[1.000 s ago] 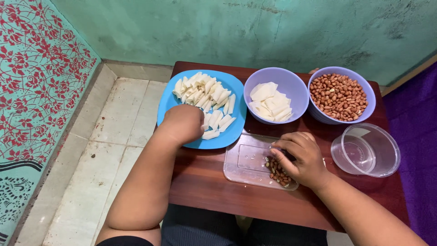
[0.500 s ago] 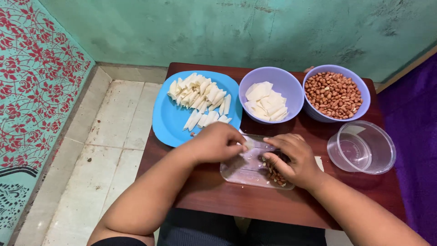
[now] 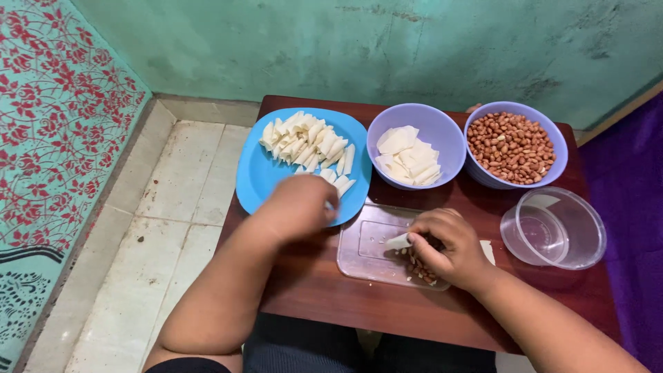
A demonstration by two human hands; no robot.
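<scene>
My right hand (image 3: 452, 252) rests on a clear flat plastic tray (image 3: 369, 245) and pinches a small white wrapper piece (image 3: 398, 242) over a little heap of peanuts (image 3: 418, 268). My left hand (image 3: 298, 206), blurred, hovers over the near edge of a blue plate (image 3: 259, 176) that carries several folded white cones (image 3: 307, 141). Its fingers curl downward and face away from me, hiding whatever may be in them.
On the dark red table (image 3: 331, 304) stand a purple bowl of white square sheets (image 3: 407, 155), a purple bowl of peanuts (image 3: 511, 146) and a clear round container (image 3: 556, 228). A tiled floor (image 3: 173, 200) lies left, with a green wall behind.
My left hand left the plate, came to the tray beside my right hand, then moved back left to the plate's near edge. The right hand stays on the tray, now showing a white piece.
</scene>
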